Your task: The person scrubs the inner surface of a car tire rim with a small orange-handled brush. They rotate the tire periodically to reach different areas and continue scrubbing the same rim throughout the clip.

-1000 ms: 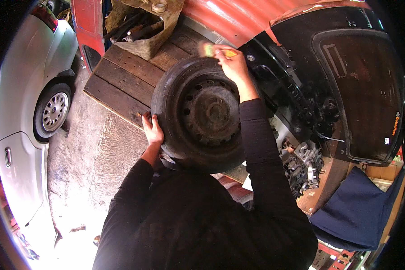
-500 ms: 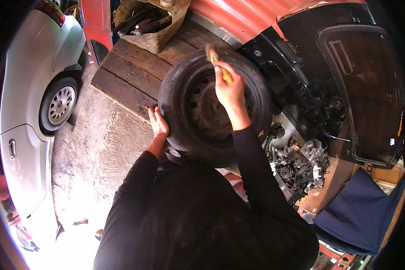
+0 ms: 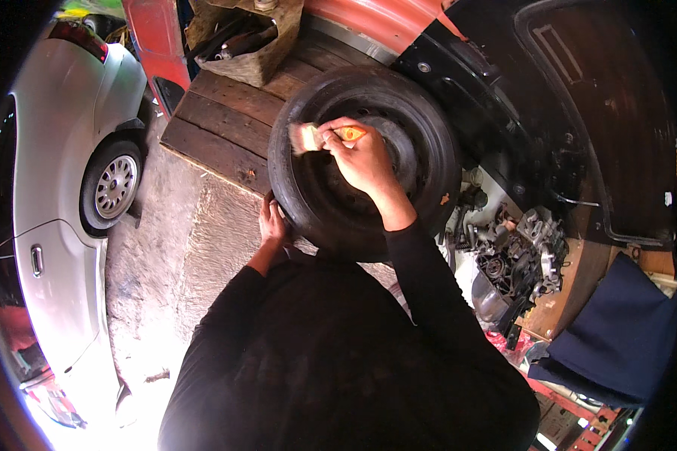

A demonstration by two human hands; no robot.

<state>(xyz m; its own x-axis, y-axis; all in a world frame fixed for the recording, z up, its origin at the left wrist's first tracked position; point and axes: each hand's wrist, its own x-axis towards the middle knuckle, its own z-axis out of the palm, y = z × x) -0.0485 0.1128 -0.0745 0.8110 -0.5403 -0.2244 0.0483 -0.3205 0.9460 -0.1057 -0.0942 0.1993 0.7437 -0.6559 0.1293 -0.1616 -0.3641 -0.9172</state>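
Observation:
A black tyre on a dark steel wheel lies flat on a wooden plank bench. In my right hand is a paintbrush with an orange-yellow handle. Its pale bristles, slightly blurred, are over the left part of the tyre's sidewall; whether they touch the rubber I cannot tell. My left hand rests against the tyre's left outer edge, fingers stretched out and holding nothing else.
A worn open container with dark bottles and tools stands at the bench's far end. Right of the tyre lie greasy engine parts and a large black vehicle panel. Dark blue cloth is at lower right. A silver car stands left.
My right hand has swung the brush from the tyre's far edge toward me and left, onto the left sidewall. My left hand has shifted slightly nearer to me along the tyre's edge.

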